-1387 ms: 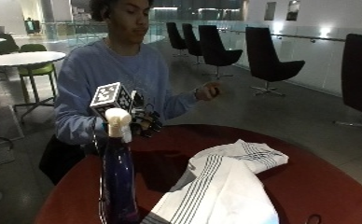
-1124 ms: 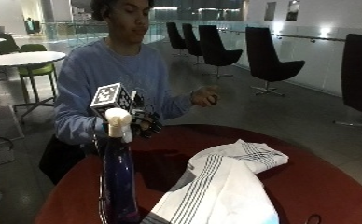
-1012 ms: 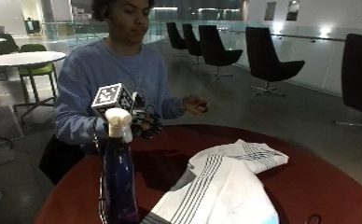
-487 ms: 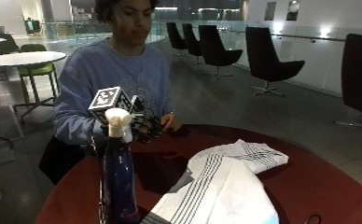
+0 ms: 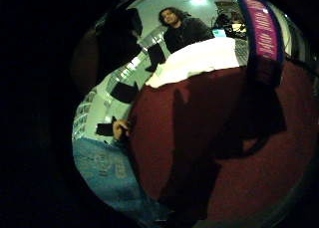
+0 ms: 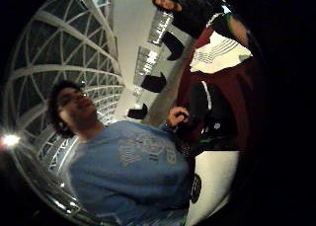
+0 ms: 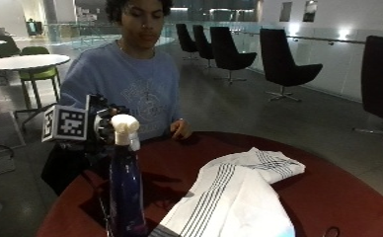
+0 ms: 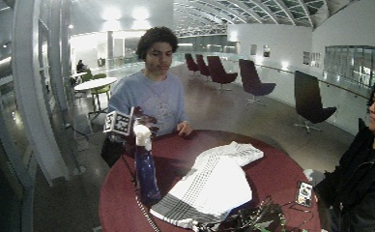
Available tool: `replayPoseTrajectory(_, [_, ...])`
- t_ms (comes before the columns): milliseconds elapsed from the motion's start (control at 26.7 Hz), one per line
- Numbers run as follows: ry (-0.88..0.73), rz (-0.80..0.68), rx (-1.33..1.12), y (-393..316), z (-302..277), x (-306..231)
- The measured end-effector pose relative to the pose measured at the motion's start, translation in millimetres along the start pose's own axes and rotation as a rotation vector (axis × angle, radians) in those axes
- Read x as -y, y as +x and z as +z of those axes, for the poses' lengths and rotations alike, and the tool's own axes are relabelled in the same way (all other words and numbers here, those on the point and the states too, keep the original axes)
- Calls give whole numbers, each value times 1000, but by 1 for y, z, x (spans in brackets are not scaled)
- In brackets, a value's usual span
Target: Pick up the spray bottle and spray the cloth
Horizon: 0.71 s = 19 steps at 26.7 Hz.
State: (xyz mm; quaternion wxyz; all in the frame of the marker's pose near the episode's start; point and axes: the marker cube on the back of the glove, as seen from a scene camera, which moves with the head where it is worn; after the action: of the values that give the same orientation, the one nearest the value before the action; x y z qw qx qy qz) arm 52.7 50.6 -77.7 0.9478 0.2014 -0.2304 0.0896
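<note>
While the gloved right hand (image 7: 106, 123) hovers just behind the white spray head, the spray bottle (image 7: 126, 190) stands upright at the near edge of the round red worktop (image 7: 349, 192), and we judge the reach is on but no grasp made. Whether those fingers are spread or curled we cannot tell, since the bottle's head hides them. The striped cloth (image 7: 234, 195) lies heaped just beside the bottle. The bare left hand (image 7: 180, 130) rests on the far rim.

To do this step well, we would wrap the neck below the head, leave a finger free for the trigger, and turn the nozzle toward the cloth before squeezing.

The little-finger palm view shows the bottle's pink label (image 5: 263, 29) close to the palm, which the outside view hides. The wide outside view shows the whole cloth.
</note>
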Motion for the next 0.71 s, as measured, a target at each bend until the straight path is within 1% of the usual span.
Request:
replayPoseTrajectory(150, [134, 65, 168, 6, -19, -8])
replayPoseTrajectory(225, [163, 77, 200, 11, -26, -7])
replayPoseTrajectory(375, [185, 101, 167, 23, -37, 3])
replayPoseTrajectory(562, [196, 137, 95, 55, -54, 22])
replayPoseTrajectory(712, [291, 226, 35, 81, -61, 45])
